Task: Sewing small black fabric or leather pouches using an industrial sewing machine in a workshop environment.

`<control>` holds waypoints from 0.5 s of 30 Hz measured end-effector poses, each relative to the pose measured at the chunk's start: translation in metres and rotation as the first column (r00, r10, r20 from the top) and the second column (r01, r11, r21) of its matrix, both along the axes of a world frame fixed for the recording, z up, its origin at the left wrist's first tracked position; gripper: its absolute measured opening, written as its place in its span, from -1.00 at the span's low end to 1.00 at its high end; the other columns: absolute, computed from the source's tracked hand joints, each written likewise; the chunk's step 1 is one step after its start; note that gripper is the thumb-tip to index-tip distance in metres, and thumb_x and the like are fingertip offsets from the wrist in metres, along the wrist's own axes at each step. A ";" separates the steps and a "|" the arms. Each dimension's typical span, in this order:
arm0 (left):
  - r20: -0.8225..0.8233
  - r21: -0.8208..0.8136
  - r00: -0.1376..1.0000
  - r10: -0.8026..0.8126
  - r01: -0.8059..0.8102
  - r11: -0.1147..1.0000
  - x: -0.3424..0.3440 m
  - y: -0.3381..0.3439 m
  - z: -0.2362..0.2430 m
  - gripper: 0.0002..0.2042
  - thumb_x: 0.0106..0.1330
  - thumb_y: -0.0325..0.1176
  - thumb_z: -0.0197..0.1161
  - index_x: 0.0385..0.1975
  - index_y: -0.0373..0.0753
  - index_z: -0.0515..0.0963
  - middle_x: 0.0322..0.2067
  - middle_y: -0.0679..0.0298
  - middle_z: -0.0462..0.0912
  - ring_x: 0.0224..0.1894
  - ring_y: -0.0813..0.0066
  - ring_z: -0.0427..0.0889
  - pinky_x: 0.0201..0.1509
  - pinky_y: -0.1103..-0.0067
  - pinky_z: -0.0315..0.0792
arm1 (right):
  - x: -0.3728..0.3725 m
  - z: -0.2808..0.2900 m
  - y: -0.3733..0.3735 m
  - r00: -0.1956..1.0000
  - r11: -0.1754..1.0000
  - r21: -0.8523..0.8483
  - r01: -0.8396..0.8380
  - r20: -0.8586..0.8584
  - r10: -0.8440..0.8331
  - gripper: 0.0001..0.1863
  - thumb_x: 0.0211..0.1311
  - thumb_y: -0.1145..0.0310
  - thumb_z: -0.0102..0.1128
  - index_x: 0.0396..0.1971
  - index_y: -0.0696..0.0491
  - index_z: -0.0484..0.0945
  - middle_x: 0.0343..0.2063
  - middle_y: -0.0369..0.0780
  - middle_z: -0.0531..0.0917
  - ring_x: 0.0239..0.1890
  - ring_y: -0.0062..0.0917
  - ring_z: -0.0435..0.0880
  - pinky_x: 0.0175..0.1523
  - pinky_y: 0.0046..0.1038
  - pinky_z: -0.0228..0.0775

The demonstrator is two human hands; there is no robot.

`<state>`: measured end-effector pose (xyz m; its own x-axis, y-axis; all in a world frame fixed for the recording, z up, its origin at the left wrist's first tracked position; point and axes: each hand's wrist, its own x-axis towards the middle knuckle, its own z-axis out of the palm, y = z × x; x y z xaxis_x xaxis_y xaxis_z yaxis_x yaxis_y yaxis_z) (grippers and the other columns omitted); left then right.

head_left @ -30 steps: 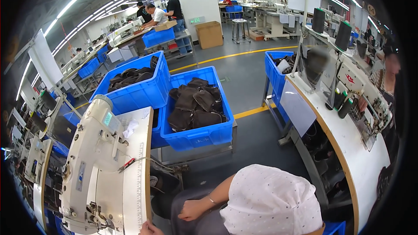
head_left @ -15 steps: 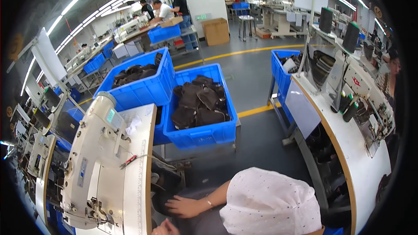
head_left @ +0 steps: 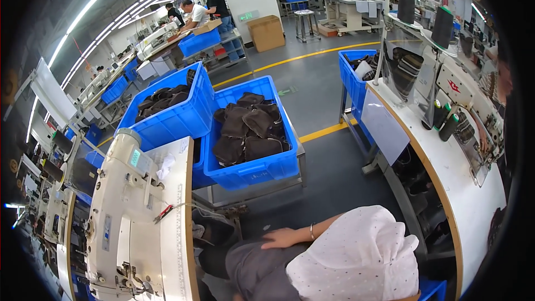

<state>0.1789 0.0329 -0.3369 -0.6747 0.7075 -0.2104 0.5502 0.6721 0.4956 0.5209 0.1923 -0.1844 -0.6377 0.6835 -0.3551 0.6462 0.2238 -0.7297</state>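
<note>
My right hand (head_left: 280, 238) lies on the grey cloth over my thigh (head_left: 253, 265), fingers stretched out and holding nothing. A bracelet sits at its wrist, and a white dotted sleeve (head_left: 356, 253) covers the upper arm. Of my left hand (head_left: 238, 296), only a sliver of skin shows at the lower edge; its fingers are hidden. Left of my legs stands a white sewing machine (head_left: 114, 217) on a white table (head_left: 173, 245). Red-handled thread snips (head_left: 163, 213) lie on that table, apart from both hands, near a crumpled white scrap (head_left: 165, 165).
Beyond the table, two blue bins (head_left: 253, 175) (head_left: 189, 114) hold dark fabric pieces. A second sewing table (head_left: 468, 212) with a machine (head_left: 462, 92) and thread cones stands right, a person beside it. Another blue bin (head_left: 352, 81) stands behind it. People (head_left: 217, 3) work farther back.
My right hand has drawn back along my thigh, away from the table. My left hand has slipped almost wholly below the lower edge. The view has turned slightly.
</note>
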 end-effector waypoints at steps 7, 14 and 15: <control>0.050 -0.188 0.995 -0.088 0.096 0.977 -0.005 -0.048 -0.044 -0.55 0.24 -0.11 0.20 0.08 -0.15 0.37 0.01 0.07 0.45 0.06 0.11 0.42 0.12 0.24 0.27 | 0.123 -0.076 0.048 0.674 0.668 -0.104 0.737 0.193 -0.713 -0.21 0.21 -0.30 -0.07 0.08 0.18 0.43 0.01 0.07 0.54 0.11 -0.09 0.48 0.17 -0.17 0.31; 0.066 -0.275 0.986 -0.152 0.164 0.947 -0.018 -0.040 -0.059 -0.47 0.24 -0.05 0.19 0.16 -0.10 0.29 0.10 0.08 0.37 0.14 0.12 0.34 0.19 0.21 0.19 | 0.015 -0.009 0.014 0.965 0.951 0.173 0.257 -0.093 -0.244 -0.38 0.25 -0.12 -0.02 0.13 0.05 0.39 0.03 -0.03 0.54 0.09 -0.15 0.51 0.11 -0.18 0.37; 0.064 -0.278 0.986 -0.155 0.166 0.946 -0.022 -0.034 -0.059 -0.46 0.24 -0.04 0.19 0.17 -0.09 0.28 0.11 0.08 0.36 0.15 0.12 0.32 0.20 0.21 0.17 | -0.014 0.016 0.007 0.996 0.997 0.037 0.065 -0.072 -0.062 -0.39 0.26 -0.05 -0.03 0.14 0.12 0.37 0.07 0.00 0.50 0.13 -0.14 0.48 0.15 -0.19 0.34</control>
